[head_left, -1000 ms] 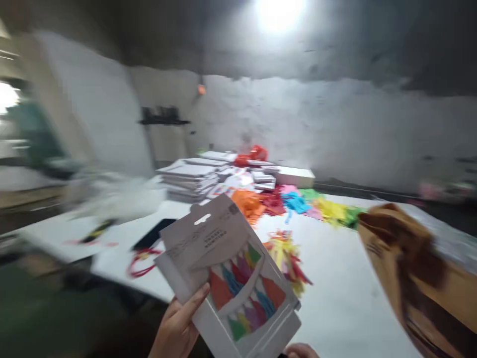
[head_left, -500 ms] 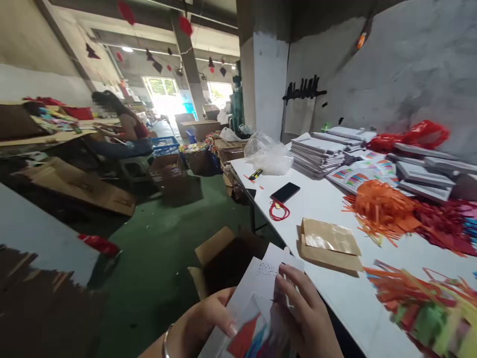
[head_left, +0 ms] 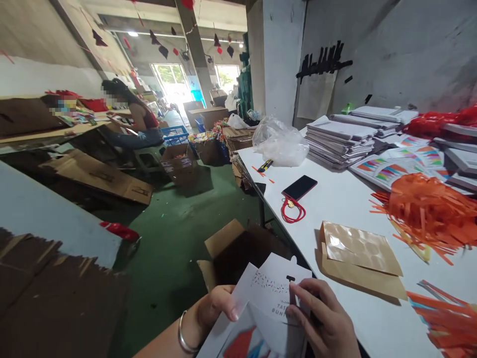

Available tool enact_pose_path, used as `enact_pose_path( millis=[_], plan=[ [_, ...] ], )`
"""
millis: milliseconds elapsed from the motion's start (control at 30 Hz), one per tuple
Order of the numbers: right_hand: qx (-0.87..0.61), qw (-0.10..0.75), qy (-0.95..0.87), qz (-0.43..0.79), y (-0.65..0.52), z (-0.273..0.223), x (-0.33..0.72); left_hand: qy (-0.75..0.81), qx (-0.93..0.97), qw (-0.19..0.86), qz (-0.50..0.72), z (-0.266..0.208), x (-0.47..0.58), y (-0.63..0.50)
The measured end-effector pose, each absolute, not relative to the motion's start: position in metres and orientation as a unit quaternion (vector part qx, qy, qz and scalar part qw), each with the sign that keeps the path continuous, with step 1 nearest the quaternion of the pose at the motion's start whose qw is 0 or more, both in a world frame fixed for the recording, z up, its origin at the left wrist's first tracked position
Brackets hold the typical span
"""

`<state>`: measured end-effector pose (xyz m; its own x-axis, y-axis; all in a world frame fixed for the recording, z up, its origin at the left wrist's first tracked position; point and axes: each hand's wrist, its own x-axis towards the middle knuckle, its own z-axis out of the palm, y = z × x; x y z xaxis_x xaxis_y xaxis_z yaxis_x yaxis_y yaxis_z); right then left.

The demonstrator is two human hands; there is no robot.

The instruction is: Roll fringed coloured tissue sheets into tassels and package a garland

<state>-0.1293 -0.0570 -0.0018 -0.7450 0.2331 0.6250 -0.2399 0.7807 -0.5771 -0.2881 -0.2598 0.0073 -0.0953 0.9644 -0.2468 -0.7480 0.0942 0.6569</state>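
A white printed cardboard packet (head_left: 257,298) with a hang hole, speckle pattern and colourful printed picture is held low in front of me. My left hand (head_left: 219,308) grips its left edge, thumb lying across the front; a silver bangle circles the wrist. My right hand (head_left: 324,313) is closed around the right side, fingertips touching the front near the hang hole and lettering. Part of the lettering is hidden under those fingers. Below the packet's far end an open cardboard box (head_left: 223,241) stands on the floor.
On the white table (head_left: 276,211) lie a phone (head_left: 300,188) with a red cord, a brown paper piece (head_left: 359,256) with clear stickers, a cutter (head_left: 265,165), plastic bags (head_left: 281,144), stacked white packets (head_left: 339,141) and orange tissue tassels (head_left: 428,214). A person (head_left: 137,117) sits at another table.
The view has shifted left and down, so the table things appear farther right. My right fingers have moved down along the packet, and its hang hole and some lettering now show.
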Motion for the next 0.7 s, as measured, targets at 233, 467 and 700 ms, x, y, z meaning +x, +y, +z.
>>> enact_pose_path(
  millis=[233,467,700],
  plan=[
    [0.049,0.293,-0.864,0.406,-0.062,-0.005,-0.137,0.388,0.162,0.660,0.623,-0.008,-0.292,-0.279],
    [-0.008,0.287,-0.840,0.460,-0.068,-0.020,-0.125,0.491,0.160,0.615,0.596,-0.020,-0.298,-0.281],
    [-0.036,0.218,-0.864,0.452,-0.072,-0.116,-0.101,0.618,0.177,0.482,0.596,-0.012,-0.327,-0.295]
  ],
)
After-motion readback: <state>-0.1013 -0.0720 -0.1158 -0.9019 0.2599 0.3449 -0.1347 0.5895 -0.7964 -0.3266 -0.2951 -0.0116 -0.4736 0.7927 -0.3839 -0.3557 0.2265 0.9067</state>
